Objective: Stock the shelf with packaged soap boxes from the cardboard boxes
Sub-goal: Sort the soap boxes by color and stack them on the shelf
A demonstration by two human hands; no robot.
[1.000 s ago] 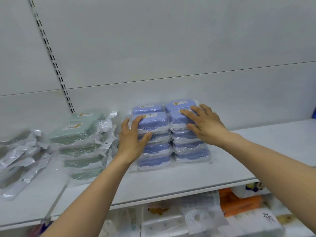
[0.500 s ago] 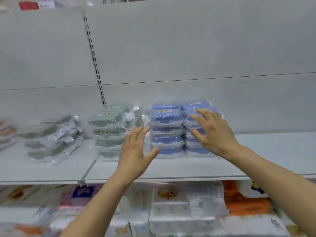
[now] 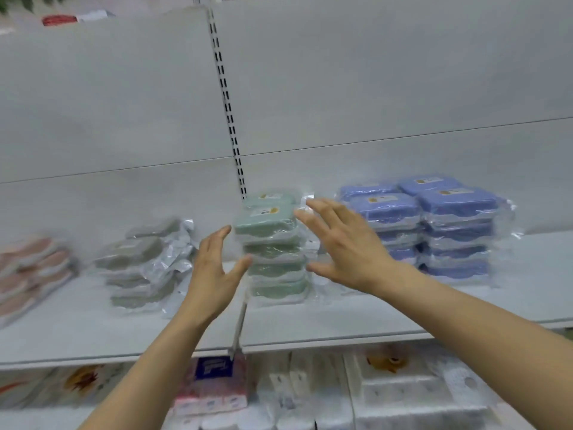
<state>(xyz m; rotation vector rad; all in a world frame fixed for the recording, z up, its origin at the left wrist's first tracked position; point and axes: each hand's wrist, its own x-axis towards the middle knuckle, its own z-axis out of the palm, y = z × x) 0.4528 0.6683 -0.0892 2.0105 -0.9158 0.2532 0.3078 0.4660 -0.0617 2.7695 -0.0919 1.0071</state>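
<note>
- Shelf (image 3: 310, 318) stocked in part, going by the stacks on it: pink packs (image 3: 28, 268) at far left, blurred; grey packs (image 3: 145, 268) next, loosely piled.
- Left hand (image 3: 214, 274) just left of the green soap boxes (image 3: 273, 246), grip apart, fingers straight, holding nothing; contact with the wrap cannot be told.
- Green soap boxes in a stack at mid-shelf, between both hands, seemingly due for squaring up.
- Right hand (image 3: 344, 243) just right of that stack, grip apart too, fingers spread, clamped on nothing.
- Blue soap boxes (image 3: 434, 225) at right, tidy stacks side by side, apparently done.
- Bare shelf at far right, so probably more to load; no cardboard boxes in view.
- Against the earlier frames: right hand off the blue stack it rested on, left hand away from it too, both now flanking the green; view swung leftward, pink packs newly shown.
</note>
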